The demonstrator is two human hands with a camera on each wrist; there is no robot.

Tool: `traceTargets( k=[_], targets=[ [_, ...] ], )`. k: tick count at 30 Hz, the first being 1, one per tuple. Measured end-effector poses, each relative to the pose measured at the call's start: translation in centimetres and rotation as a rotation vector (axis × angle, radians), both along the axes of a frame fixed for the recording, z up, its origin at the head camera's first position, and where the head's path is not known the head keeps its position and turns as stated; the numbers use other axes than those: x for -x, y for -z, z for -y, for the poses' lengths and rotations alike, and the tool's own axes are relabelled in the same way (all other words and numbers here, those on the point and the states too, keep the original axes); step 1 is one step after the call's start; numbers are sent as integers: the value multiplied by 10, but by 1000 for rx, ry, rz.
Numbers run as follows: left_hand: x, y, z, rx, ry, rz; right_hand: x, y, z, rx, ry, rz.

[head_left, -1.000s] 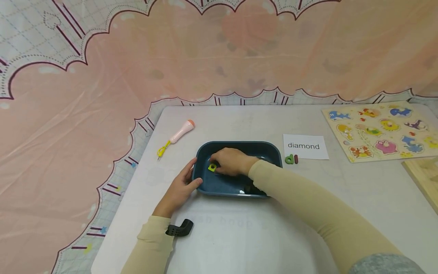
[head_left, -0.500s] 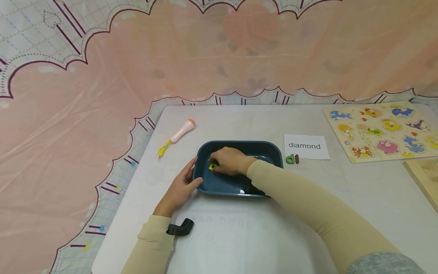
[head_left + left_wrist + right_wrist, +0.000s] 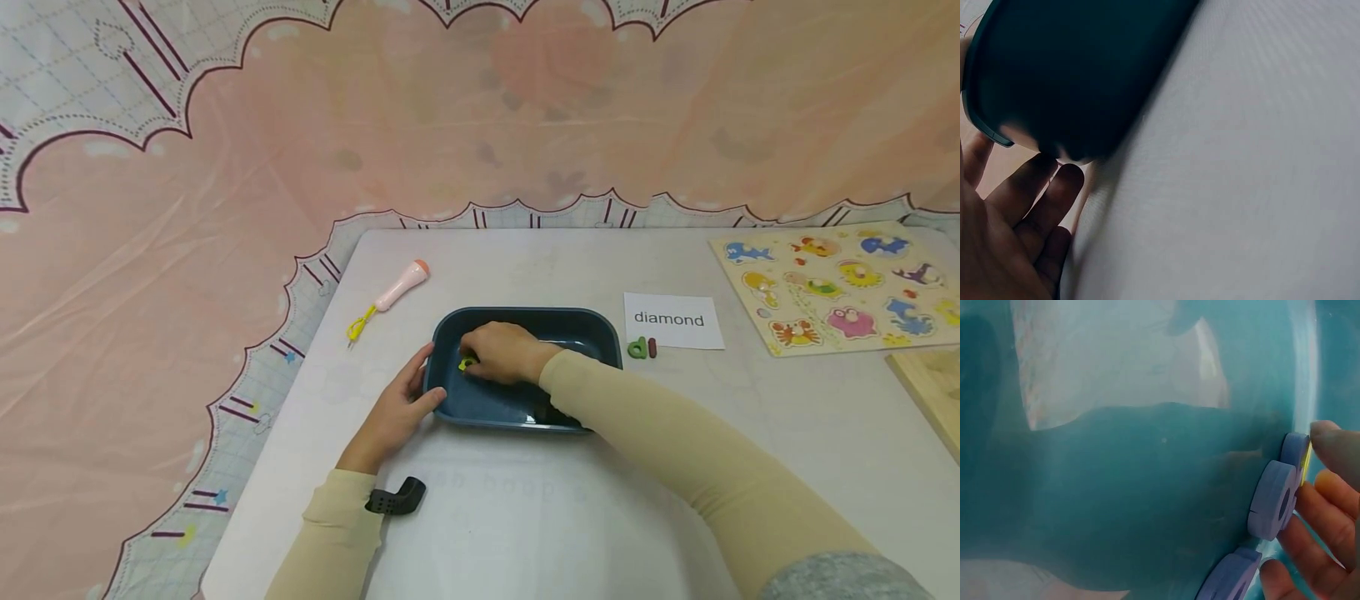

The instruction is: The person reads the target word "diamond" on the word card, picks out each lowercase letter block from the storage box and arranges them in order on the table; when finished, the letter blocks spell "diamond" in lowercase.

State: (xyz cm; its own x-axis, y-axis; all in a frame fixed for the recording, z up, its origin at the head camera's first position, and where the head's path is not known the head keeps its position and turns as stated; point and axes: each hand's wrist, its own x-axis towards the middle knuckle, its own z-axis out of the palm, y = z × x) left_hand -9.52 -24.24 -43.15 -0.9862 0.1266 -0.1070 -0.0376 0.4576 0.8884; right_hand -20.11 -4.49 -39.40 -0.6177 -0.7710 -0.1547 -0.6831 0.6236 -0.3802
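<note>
A dark blue tray (image 3: 525, 417) lies on the white table. My left hand (image 3: 399, 408) holds its left end, thumb at the rim and fingers along the outside; in the left wrist view the fingertips of that hand (image 3: 1022, 212) meet the tray's wall (image 3: 1085, 62). Inside the tray, my right hand (image 3: 506, 354) pinches a small yellow-green letter (image 3: 467, 364), mostly covered by the fingers. From the right wrist, the yellow edge (image 3: 1305, 464) shows between the thumb and fingers (image 3: 1329, 531), next to purple letter-like pieces (image 3: 1271, 500).
Right of the tray, a green letter d (image 3: 637, 348) and a dark red letter (image 3: 652, 348) lie below a card (image 3: 675, 321) reading "diamond". A sea-animal puzzle board (image 3: 776, 287) and a wooden board (image 3: 926, 392) sit farther right. A pink stick toy (image 3: 401, 286) lies at the back left.
The yellow-green letter, seen with its hole a second ago, is now more hidden under my right fingertips. My left hand stays at the tray.
</note>
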Motion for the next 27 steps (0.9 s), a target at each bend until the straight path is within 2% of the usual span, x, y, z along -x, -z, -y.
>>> traceTargets(
  k=[11,20,27],
  targets=[
    [1,1,1,-1,7,8,1,1,-1,14,-11,57],
    [2,0,0,-12,5,5,3,4,-1,2,-9,21],
    [1,0,1,-29,21,-26,1,3,-2,31,-33,60]
  ],
)
